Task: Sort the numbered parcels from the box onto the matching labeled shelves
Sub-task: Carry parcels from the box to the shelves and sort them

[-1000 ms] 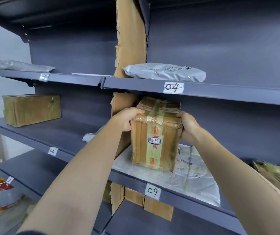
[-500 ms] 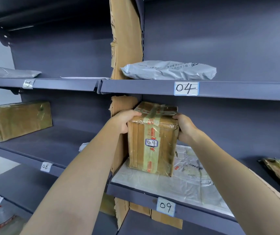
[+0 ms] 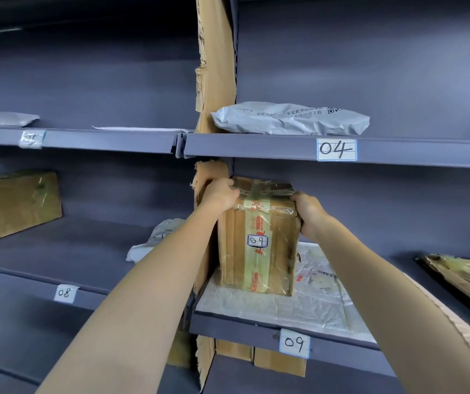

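Two hands grip one taped box [image 3: 258,240] by its top corners: the left hand [image 3: 219,194] curls over the upper left edge, the right hand [image 3: 307,213] wraps the upper right corner, fingers bent round the cardboard. The box stands upright, its front carrying a small tag marked 09. It sits on a flat white bag [image 3: 285,305] that lies on the 09 shelf [image 3: 245,332], whose front lip bears a 09 label [image 3: 294,343]. The box's left side is close against a torn cardboard divider [image 3: 214,81] running up between the shelf bays.

One level up, the 04 shelf [image 3: 256,146] holds a grey mailer [image 3: 290,119] above its 04 label [image 3: 336,149]. Left of the divider, the 08 shelf [image 3: 29,280] carries a crumpled pale bag [image 3: 157,240] near the divider and a brown carton [image 3: 15,206] at the far left; its 08 label [image 3: 64,293] is on the lip. At the far right edge lies another brown wrapped parcel [image 3: 467,277], tilted.
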Demonstrator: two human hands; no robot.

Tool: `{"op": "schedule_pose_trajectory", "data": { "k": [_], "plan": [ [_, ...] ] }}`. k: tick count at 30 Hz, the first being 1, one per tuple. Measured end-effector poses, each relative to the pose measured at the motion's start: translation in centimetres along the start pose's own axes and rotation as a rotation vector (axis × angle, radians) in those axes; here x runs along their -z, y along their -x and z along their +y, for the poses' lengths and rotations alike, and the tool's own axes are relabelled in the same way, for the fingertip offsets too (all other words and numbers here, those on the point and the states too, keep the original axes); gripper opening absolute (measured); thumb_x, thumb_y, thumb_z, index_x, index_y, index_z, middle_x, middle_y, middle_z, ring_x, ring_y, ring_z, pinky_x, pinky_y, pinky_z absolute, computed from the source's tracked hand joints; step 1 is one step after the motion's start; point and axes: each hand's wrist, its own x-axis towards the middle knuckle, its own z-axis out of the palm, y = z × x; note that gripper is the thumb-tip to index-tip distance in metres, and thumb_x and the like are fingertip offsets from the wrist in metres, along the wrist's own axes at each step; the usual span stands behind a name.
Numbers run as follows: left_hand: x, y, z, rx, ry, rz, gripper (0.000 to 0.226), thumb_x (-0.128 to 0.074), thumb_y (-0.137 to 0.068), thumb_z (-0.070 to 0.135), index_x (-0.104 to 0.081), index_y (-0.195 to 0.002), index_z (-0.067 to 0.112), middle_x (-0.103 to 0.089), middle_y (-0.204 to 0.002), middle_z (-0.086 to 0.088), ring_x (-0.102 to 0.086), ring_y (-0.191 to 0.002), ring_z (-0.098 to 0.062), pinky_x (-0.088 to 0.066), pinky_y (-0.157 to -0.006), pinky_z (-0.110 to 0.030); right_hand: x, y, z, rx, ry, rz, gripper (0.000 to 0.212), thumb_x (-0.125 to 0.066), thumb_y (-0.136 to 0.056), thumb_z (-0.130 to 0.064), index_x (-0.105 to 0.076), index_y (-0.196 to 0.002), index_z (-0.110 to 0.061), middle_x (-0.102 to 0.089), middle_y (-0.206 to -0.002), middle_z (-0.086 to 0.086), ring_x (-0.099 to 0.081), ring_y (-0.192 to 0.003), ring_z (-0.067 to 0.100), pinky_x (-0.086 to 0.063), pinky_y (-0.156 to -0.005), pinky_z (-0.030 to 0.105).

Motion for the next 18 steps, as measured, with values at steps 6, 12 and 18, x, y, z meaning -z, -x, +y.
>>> {"op": "schedule_pose_trajectory", "data": {
  "k": [6, 12, 18],
  "plan": [
    [-0.2, 0.6, 1.1, -0.154, -0.416, 0.009, 0.037, -0.038, -0.1, 0.029, -0.055, -0.129, 0.012, -0.061, -0.121, -0.009, -0.058, -0.106, -0.027, -0.048, -0.087, -0.035, 1.6, 1.2, -0.8, 0.189, 0.553, 0.108, 0.05, -0.021, -0.104, -0.032, -0.028, -0.147, -0.006, -0.033, -0.15, 0.011, -0.028, -0.14, 0.029, -0.021, -0.111, 0.033],
    [-3.3, 1.0, 3.0, -0.359, -0.633, -0.073, 0.048, -0.025, -0.102, 0.036, -0.035, -0.146, 0.019, -0.025, -0.156, 0.001, -0.018, -0.145, -0.02, -0.018, -0.115, -0.039, 5.8, 3.4, 0.3, 0.208, 1.056, 0.212, 0.054, -0.02, -0.104, -0.035, -0.013, -0.151, -0.01, -0.01, -0.16, 0.005, -0.003, -0.147, 0.026, -0.009, -0.118, 0.041],
    [-9.1, 3.2, 7.5, -0.583, -0.565, -0.173, 0.049, -0.023, -0.103, 0.032, -0.023, -0.15, 0.018, -0.013, -0.159, 0.003, -0.007, -0.147, -0.019, -0.009, -0.117, -0.04, 12.3, 7.6, 1.8, 0.116, 1.277, 0.34, 0.055, -0.019, -0.103, -0.039, -0.007, -0.153, -0.017, -0.001, -0.16, -0.001, 0.007, -0.147, 0.023, -0.002, -0.117, 0.042]
  ]
}}
